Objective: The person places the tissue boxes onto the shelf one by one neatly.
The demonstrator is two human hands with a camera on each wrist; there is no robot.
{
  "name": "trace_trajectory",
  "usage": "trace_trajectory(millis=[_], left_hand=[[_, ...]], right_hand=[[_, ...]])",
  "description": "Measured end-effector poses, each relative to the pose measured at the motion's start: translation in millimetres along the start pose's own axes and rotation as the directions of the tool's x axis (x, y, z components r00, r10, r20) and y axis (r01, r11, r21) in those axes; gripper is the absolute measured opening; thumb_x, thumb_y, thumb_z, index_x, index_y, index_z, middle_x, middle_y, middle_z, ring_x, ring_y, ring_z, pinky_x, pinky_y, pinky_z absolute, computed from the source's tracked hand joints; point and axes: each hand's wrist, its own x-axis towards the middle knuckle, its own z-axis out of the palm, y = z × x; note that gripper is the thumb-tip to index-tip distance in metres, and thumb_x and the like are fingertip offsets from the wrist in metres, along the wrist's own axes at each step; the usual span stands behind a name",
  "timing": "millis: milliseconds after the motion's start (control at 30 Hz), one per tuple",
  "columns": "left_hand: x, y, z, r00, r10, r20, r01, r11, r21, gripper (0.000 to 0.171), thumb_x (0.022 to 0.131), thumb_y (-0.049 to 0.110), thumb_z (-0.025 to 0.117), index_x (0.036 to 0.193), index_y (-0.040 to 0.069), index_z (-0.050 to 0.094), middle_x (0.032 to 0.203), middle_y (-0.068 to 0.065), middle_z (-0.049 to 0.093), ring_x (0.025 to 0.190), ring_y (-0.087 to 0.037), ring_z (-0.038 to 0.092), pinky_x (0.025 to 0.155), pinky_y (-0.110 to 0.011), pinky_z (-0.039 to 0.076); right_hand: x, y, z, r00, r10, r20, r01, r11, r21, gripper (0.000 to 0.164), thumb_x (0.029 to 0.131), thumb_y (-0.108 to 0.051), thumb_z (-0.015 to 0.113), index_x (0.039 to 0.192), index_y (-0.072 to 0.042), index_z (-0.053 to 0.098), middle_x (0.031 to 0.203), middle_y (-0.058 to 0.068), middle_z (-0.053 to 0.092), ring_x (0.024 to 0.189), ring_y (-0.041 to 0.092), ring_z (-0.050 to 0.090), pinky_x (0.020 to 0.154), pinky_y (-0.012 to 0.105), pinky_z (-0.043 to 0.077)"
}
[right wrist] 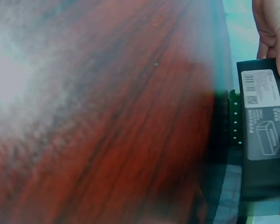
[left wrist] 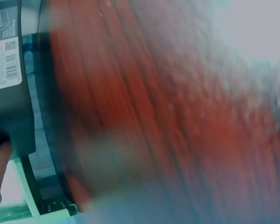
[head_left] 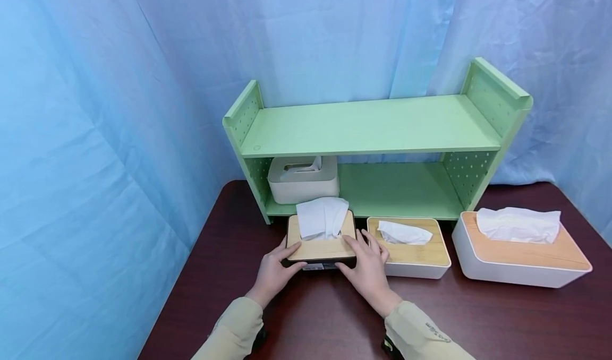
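Black tissue box [head_left: 319,251] is the held item, positioned at the front of the green shelf unit [head_left: 373,129], toward its left end. I hold it level side to side, one hand per short side, so that neither wrist carries the load alone.

Left hand [head_left: 273,275]: fingers clamped on the left end, index over the wooden lid [head_left: 311,249], thumb low on the near face. Right hand [head_left: 369,272]: mirrored grip, fingers clamped on the right end. I judge that pinching lid and body together prevents the lid from lifting off. The tissue [head_left: 319,216] stands free between the hands; the grip at the edges avoids crushing it. Both wrist views show a printed label [right wrist: 261,88] on a dark face of the box. I cannot tell whether the box is clear of the worktop [head_left: 325,317] or resting on it.

White tissue box [head_left: 303,190] occupies the left end of the lower tier [head_left: 397,190], directly behind the held box. Bare tier surface extends to its right.

Medium tissue box [head_left: 416,256] lies on the worktop close beside my right hand; this proximity calls for care with the outer fingers. Large tissue box [head_left: 521,275] lies farther right, set at a slight angle. Both present their tissues upward, with wood-toned tops uppermost.
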Motion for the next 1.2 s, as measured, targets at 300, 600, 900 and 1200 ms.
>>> trace_trajectory(millis=[300,600,900,1200], left_hand=[[-0.7,20.2,3.7,0.98,0.123,-0.156,-0.121,0.992,0.02,0.048,0.071,0.013,0.083,0.115,0.003,0.068,0.135,-0.029,0.048,0.121,-0.036,0.053,0.087,-0.043,0.051],[8.9,45.0,13.3,0.961,0.2,-0.193,-0.206,0.978,-0.016,0.047,0.071,0.01,0.082,0.114,0.001,0.068,0.138,-0.028,0.046,0.12,-0.036,0.054,0.085,-0.039,0.053],[22.1,61.4,34.0,0.942,0.266,-0.205,-0.276,0.961,-0.021,0.045,0.071,0.011,0.083,0.113,0.003,0.069,0.138,-0.027,0.046,0.12,-0.033,0.055,0.086,-0.036,0.053],[34.3,76.1,48.7,0.942,0.283,-0.178,-0.291,0.956,-0.022,0.044,0.072,0.012,0.082,0.113,0.004,0.069,0.136,-0.03,0.047,0.118,-0.033,0.056,0.086,-0.038,0.053]], right_hand=[[2.2,-0.7,-15.1,0.998,-0.034,-0.06,0.04,0.994,0.103,0.058,0.058,-0.008,0.089,0.111,-0.002,0.064,0.133,0.032,0.049,0.119,0.05,0.049,0.095,0.059,0.041],[2.8,11.2,-35.8,0.98,-0.076,-0.184,0.095,0.991,0.096,0.055,0.053,-0.003,0.09,0.102,-0.002,0.067,0.131,0.034,0.049,0.117,0.047,0.052,0.09,0.051,0.044],[7.1,23.8,-59.0,0.968,-0.085,-0.236,0.103,0.992,0.066,0.053,0.049,0.003,0.09,0.097,-0.001,0.068,0.131,0.033,0.049,0.117,0.048,0.05,0.087,0.051,0.042],[9.5,38.8,-76.3,0.962,-0.078,-0.263,0.094,0.995,0.047,0.052,0.048,0.005,0.09,0.095,0.0,0.068,0.13,0.033,0.05,0.113,0.05,0.051,0.085,0.05,0.042]])
